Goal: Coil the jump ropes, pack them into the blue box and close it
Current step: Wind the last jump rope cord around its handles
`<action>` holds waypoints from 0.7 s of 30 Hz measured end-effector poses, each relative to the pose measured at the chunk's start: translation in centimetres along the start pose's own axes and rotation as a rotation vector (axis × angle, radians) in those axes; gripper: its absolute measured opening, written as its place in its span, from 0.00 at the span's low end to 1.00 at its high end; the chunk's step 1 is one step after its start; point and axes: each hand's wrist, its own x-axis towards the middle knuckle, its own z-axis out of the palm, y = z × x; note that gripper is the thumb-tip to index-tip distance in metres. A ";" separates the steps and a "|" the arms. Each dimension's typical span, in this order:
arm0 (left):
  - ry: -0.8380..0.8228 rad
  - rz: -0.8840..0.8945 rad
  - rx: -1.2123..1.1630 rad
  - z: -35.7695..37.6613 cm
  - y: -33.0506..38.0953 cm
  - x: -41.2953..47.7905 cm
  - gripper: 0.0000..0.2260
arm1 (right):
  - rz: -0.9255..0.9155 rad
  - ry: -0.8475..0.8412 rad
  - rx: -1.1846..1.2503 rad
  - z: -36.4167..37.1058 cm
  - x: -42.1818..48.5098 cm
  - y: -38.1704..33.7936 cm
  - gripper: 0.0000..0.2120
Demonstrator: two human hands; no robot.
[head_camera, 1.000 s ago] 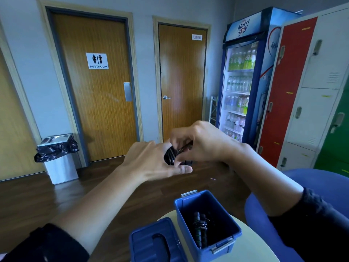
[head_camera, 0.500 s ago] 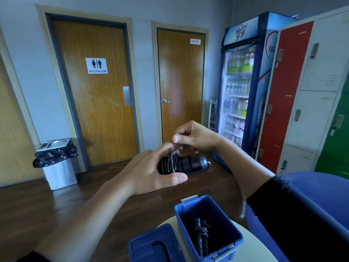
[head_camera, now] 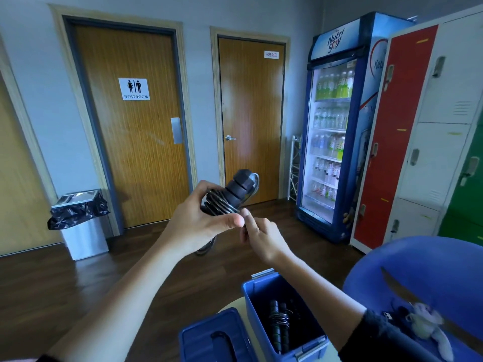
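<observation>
The jump rope [head_camera: 226, 198] is up in the air in front of the person, well above the table, its 2 black handles side by side and the thin cord wound round them in tight turns. The left hand [head_camera: 198, 226] grips the bundle from underneath, fingers wrapped behind it and the thumb laid across the front. The handle ends tilt up and away towards the doors. A loose loop of cord hangs out below that hand. The right hand [head_camera: 261, 239] sits just beside it, fingers curled, with thumb and forefinger pinching the cord at the lower edge of the coil, touching the left thumb tip.

Below the hands, the blue box [head_camera: 257, 290] stands open on a pale round table [head_camera: 234, 303]. A second jump rope [head_camera: 279, 325], already wound, lies inside it. The lid [head_camera: 206, 338] lies just left of the box, touching it.

A blue chair [head_camera: 423, 267] is on the right with a small plush toy [head_camera: 428, 326] on it. Further back stand a lined bin [head_camera: 81, 220], 2 wooden doors, a drinks fridge [head_camera: 332, 126] and lockers [head_camera: 428, 126].
</observation>
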 end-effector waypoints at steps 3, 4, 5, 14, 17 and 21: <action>0.077 -0.120 0.272 -0.5 -0.1 0.3 0.52 | -0.109 0.061 -0.299 -0.3 -1.8 0.7 0.17; 0.093 -0.172 0.333 -0.6 -0.2 0.5 0.53 | -0.163 0.085 -0.385 -0.6 -2.1 0.8 0.14; 0.103 -0.221 0.399 -0.7 -0.3 0.7 0.52 | -0.225 0.108 -0.460 -0.7 -2.3 0.9 0.13; -0.018 -0.021 1.042 1.4 0.4 1.4 0.47 | -0.891 0.103 -0.843 -5.7 -1.4 -2.9 0.04; -0.082 0.144 1.057 2.1 1.0 1.0 0.45 | -1.022 -0.005 -0.759 -7.0 -0.7 -4.7 0.02; -0.148 0.227 1.002 2.9 1.5 0.2 0.33 | -0.897 -0.055 -0.492 -8.0 0.6 -6.2 0.15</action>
